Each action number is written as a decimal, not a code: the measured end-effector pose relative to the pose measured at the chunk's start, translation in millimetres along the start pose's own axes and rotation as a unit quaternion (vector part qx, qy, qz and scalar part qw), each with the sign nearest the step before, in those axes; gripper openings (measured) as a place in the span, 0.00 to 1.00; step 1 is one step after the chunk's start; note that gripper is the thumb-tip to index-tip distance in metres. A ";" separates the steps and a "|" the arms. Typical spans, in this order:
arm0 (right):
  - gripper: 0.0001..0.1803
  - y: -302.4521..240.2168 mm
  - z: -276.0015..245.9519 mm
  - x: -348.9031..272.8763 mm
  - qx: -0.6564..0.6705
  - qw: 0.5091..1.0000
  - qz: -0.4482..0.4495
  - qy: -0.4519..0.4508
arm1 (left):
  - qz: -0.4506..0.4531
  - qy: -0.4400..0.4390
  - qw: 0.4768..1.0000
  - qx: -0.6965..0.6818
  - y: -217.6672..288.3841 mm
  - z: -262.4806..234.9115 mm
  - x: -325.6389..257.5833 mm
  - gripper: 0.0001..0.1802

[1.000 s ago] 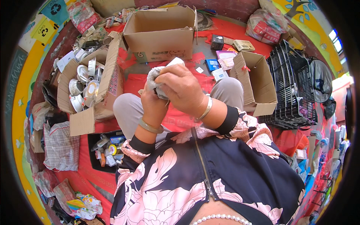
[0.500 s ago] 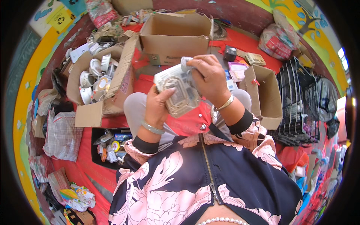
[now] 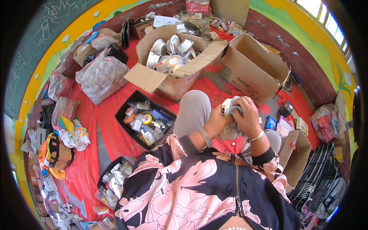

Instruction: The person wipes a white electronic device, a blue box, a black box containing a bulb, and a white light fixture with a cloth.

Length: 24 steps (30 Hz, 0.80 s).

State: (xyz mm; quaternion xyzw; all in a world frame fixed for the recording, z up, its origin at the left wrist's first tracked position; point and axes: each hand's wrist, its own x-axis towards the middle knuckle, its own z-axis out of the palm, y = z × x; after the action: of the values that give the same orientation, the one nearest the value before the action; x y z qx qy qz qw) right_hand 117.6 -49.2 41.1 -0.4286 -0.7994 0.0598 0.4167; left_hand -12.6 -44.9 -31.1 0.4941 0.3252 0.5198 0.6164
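I sit on a red cloth. Both hands are raised over my lap and closed together on one small white round part [image 3: 227,106] with a clear plastic wrap crumpled around it. My left hand [image 3: 217,119], with a bangle on the wrist, grips it from below. From above and to the right, my right hand [image 3: 247,115] covers it, so most of the part is hidden. A cardboard box of white and silver round fittings [image 3: 171,53] stands open ahead on my left. An empty cardboard box [image 3: 256,65] stands just beyond my hands.
A black tray of small packaged parts [image 3: 147,120] lies by my left knee, another tray of white pieces [image 3: 115,180] lower left. A small open carton [image 3: 297,155] and black crates [image 3: 320,180] are at my right. Bags and loose packets [image 3: 100,74] crowd the left.
My head has turned, so the boxes now sit further right and higher. The clear wrap held spread out half a second ago is now bunched small between both hands.
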 end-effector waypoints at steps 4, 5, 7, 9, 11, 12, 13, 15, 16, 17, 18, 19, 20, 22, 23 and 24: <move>0.07 11.9 -6.9 14.1 -0.029 0.998 -0.049 -0.037 | 0.054 0.033 0.992 0.111 61.0 -14.5 5.1 0.15; 0.07 27.2 -9.5 15.1 -0.070 0.997 -0.016 -0.011 | 0.044 0.036 0.997 0.055 67.0 -26.4 7.1 0.17; 0.08 73.5 -15.6 12.7 -0.096 0.992 0.065 0.044 | 0.028 0.032 0.990 -0.131 83.6 -39.9 16.8 0.20; 0.08 98.2 -30.1 18.8 -0.071 0.982 0.142 0.105 | 0.029 0.024 0.970 -0.242 105.1 -56.2 31.7 0.21; 0.09 86.7 -41.1 33.7 -0.013 0.972 0.174 0.157 | 0.039 0.017 0.964 -0.263 114.7 -63.4 38.6 0.22; 0.10 77.4 -43.4 44.6 0.017 0.965 0.187 0.184 | 0.031 0.021 0.961 -0.274 115.8 -65.2 42.6 0.22; 0.11 68.7 -42.7 54.8 0.024 0.971 0.126 0.203 | 0.021 0.025 0.958 -0.286 114.7 -66.8 45.7 0.22; 0.13 43.1 -34.7 75.4 0.022 0.975 0.013 0.221 | 0.010 0.035 0.957 -0.287 112.6 -64.1 48.1 0.21; 0.14 28.6 -26.7 83.7 0.018 0.975 -0.039 0.219 | 0.008 0.033 0.962 -0.270 111.6 -64.3 46.6 0.22; 0.14 18.2 -19.0 90.1 0.024 0.976 -0.079 0.202 | 0.006 0.027 0.966 -0.257 110.4 -66.9 48.6 0.22; 0.14 11.1 -10.6 94.8 0.031 0.975 -0.118 0.184 | 0.003 0.020 0.970 -0.244 108.6 -68.6 50.7 0.22; 0.14 8.2 -0.1 97.7 0.031 0.975 -0.144 0.169 | 0.003 0.019 0.973 -0.230 108.8 -66.9 51.8 0.20; 0.15 6.6 11.2 97.8 0.031 0.973 -0.168 0.154 | 0.025 0.018 0.977 -0.213 108.3 -62.8 51.4 0.19; 0.16 -6.5 30.7 87.6 -0.021 0.973 -0.201 0.115 | 0.019 0.046 0.969 -0.242 103.9 -62.1 53.1 0.19; 0.17 -18.2 33.2 78.5 -0.038 0.978 -0.185 0.090 | 0.029 0.055 0.969 -0.237 99.9 -61.9 52.6 0.19; 0.17 -20.2 41.7 68.4 -0.027 0.980 -0.182 0.078 | 0.043 0.063 0.970 -0.230 95.2 -62.9 52.9 0.19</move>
State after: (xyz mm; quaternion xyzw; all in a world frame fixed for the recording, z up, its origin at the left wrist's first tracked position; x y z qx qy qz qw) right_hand 55.3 -0.6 65.4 -0.2901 -0.8304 -0.0725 0.4702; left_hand -87.4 20.3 46.2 0.3191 0.2132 0.6365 0.6690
